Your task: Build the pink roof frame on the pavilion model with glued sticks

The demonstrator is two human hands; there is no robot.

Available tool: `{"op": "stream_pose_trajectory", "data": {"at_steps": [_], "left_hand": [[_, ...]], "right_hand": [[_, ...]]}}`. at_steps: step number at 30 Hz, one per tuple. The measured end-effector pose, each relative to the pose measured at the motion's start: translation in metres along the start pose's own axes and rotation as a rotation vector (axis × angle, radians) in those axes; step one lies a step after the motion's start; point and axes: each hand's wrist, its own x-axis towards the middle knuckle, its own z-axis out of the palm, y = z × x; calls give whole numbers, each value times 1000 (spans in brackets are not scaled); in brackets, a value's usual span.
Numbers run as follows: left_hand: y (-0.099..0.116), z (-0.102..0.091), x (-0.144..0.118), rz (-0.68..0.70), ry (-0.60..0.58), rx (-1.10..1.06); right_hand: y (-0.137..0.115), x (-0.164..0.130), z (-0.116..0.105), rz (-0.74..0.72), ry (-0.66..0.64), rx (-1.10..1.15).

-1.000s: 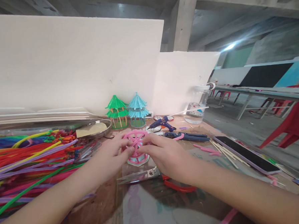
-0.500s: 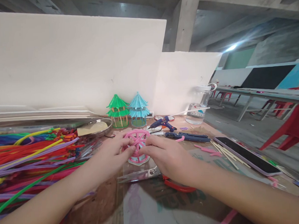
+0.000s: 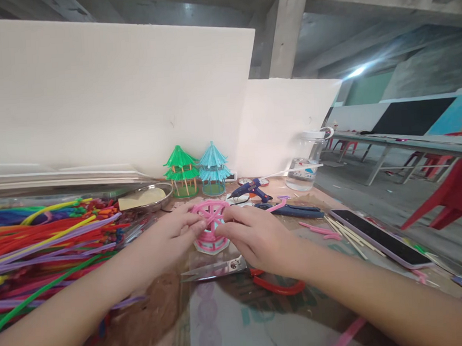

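A small pink pipe-cleaner frame [image 3: 211,215], round with crossing spokes on top, stands upright on a pale base between my hands. My left hand [image 3: 175,230] has its thumb and fingers closed on the frame's left side. My right hand [image 3: 259,236] is at the right side with bent, closed fingers; a pink pipe cleaner [image 3: 276,207] sticks out behind it and seems held in it, though the fingertips are partly hidden. Just in front lie scissors [image 3: 213,271] with red handles, partly under my right hand.
Green [image 3: 180,168] and blue [image 3: 214,166] model pavilions stand behind. A glue gun [image 3: 251,189], blue-handled tool [image 3: 295,211], water bottle [image 3: 303,177], wooden sticks [image 3: 346,234] and phone [image 3: 381,237] are to the right. Colourful pipe cleaners [image 3: 44,239] and a metal bowl [image 3: 164,197] lie left.
My right hand has shifted slightly, and the pink pipe cleaner behind it points higher. My left fingers have moved a little on the frame, which stays in place.
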Motion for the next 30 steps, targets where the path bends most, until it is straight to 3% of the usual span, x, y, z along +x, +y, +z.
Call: {"op": "stream_pose_trajectory", "data": {"at_steps": [8,12,22,30], "left_hand": [[-8,-15,-4,9,31,55],[-10,-12,-1,173,20,121],[-13,-11,-1,564,197,456],[-21,-11,-2,475,175,386]], "right_hand": [[8,-1,3,33,35,22],[10,-2,7,37,66,54],[15,-1,14,94,118,195],[11,-2,28,162,223,361]]}}
